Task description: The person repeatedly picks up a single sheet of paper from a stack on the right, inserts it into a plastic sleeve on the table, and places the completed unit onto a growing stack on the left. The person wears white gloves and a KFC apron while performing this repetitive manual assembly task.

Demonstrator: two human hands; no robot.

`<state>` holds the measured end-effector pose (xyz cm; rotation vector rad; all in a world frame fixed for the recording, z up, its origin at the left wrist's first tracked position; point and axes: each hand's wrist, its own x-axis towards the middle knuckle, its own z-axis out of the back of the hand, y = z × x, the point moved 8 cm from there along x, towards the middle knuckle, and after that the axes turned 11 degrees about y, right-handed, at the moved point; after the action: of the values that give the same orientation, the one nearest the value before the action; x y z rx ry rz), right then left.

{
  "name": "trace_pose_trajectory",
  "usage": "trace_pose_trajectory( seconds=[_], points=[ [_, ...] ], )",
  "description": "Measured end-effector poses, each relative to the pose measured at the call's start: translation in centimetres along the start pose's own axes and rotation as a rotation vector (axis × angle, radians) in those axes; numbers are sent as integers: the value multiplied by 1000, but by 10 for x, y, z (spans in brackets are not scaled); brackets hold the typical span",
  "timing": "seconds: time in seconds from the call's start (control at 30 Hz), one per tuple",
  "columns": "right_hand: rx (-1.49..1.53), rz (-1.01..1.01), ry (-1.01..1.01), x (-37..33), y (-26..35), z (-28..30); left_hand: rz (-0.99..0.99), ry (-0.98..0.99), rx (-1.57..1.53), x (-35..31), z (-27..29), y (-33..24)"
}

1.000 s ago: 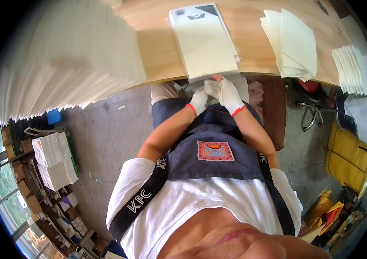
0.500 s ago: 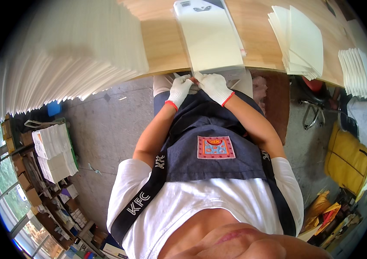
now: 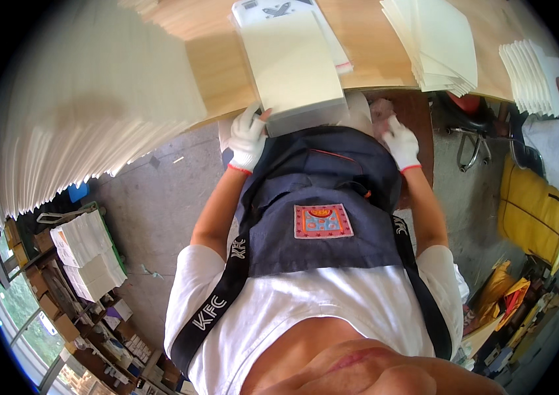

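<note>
A cream-coloured stack of paper or card (image 3: 292,62) lies at the table's front edge, its near end jutting out toward my lap with see-through plastic film around it. My left hand (image 3: 248,139), in a white knit glove with a red cuff, is at the stack's near left corner. Its fingers point forward and its bare thumb tip stands apart, close to the corner. My right hand (image 3: 400,143), gloved the same way, is away from the stack on the right. Its fingers stretch toward a crumpled pinkish bundle (image 3: 382,109) below the table edge; whether they touch is unclear.
Under the stack lie white printed plastic bags (image 3: 333,49) on the wooden table (image 3: 217,72). A large row of white folded sheets (image 3: 95,99) fills the left. Fanned cream sheets (image 3: 434,46) and a smaller folded pile (image 3: 529,76) sit right. A chair (image 3: 470,141) stands beyond.
My hands have parted from their meeting point before the stack: the left moved left, the right swung right toward the pinkish bundle. The stack has come nearer to me.
</note>
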<state>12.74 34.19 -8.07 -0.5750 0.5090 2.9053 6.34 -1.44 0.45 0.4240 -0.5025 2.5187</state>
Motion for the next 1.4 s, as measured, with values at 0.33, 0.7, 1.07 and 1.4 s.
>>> trace_pose_trajectory(
  seconds=[0.33,0.7,1.07,1.4],
  points=[
    [365,443,-429,42,125,38,204,-38,-251,2,-35,39],
    [843,-41,-11,51,98,14,989,289,-1104,-21,-82,67],
    [1686,679,445,27,236,120,4,40,-308,100,276,-76],
    [1252,1166,267,-67,525,358,294,-763,25,59,556,50]
  ],
)
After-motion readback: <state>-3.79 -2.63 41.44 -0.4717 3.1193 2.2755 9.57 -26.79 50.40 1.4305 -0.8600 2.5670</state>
